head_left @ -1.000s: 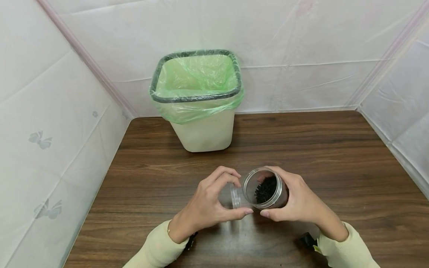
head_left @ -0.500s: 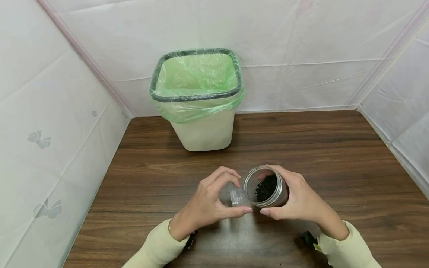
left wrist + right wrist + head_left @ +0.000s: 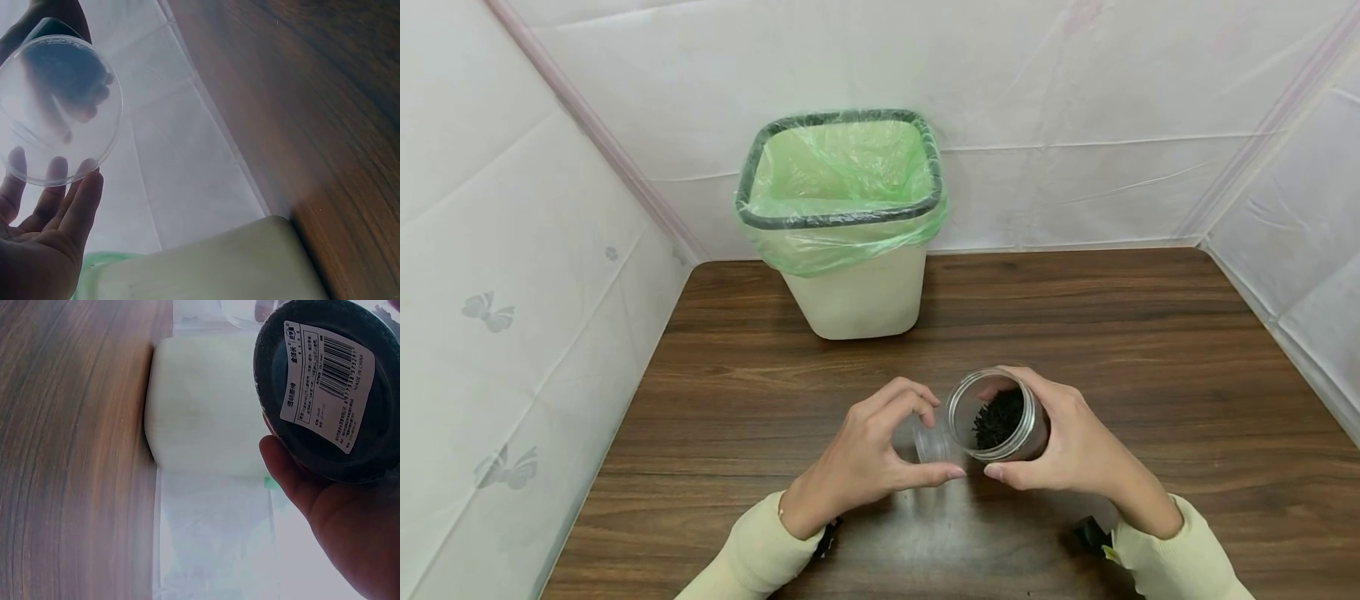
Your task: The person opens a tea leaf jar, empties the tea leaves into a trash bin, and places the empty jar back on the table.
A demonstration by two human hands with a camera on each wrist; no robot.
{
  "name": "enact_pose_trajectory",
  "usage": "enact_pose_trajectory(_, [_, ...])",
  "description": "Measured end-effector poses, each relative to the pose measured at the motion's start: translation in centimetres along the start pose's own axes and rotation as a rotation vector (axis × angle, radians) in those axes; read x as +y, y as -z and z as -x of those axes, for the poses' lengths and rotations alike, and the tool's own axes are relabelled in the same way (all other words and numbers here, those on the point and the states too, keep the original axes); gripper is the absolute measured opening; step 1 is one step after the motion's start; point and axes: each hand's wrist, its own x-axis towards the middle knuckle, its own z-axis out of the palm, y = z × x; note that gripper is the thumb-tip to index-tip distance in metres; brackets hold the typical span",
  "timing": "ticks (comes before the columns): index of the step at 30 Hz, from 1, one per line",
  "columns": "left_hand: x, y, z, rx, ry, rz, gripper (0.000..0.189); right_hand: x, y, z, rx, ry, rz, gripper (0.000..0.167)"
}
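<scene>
In the head view my left hand (image 3: pixel 865 442) holds a clear round lid (image 3: pixel 931 442) by its edge, between thumb and fingers. My right hand (image 3: pixel 1078 433) grips a clear plastic jar (image 3: pixel 1028 417) round its side. The jar is tilted, its open, threaded mouth facing left and up. Dark, dry shreds like loose tea leaves (image 3: pixel 1000 419) lie inside it. The lid is apart from the mouth, just left of it. In the left wrist view the lid (image 3: pixel 69 106) appears against the light. In the right wrist view the jar's base carries a white barcode label (image 3: pixel 328 384).
A pale waste bin (image 3: pixel 865 296) stands on the wooden table (image 3: pixel 1112 325) beyond my hands, lined with a green plastic bag (image 3: pixel 842 250) under a dark rim. White sheeting (image 3: pixel 1112 100) walls the back and both sides. A black device (image 3: pixel 1092 536) sits at the right cuff.
The lid has tilted, showing more of its face to the head camera. Jar and right hand have risen very slightly. The bin has not moved.
</scene>
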Motion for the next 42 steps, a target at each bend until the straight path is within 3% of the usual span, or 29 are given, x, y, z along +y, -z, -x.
enact_pose_trajectory(24, [-0.6, -0.2, 0.4, -0.056, 0.071, -0.028, 0.045, -0.1, 0.2, 0.0, 0.028, -0.045, 0.006, 0.092])
enact_pose_trajectory(42, [-1.3, -0.6, 0.7, -0.118, 0.059, -0.065, 0.047, -0.2, 0.4, -0.1, 0.051, -0.07, 0.004, 0.093])
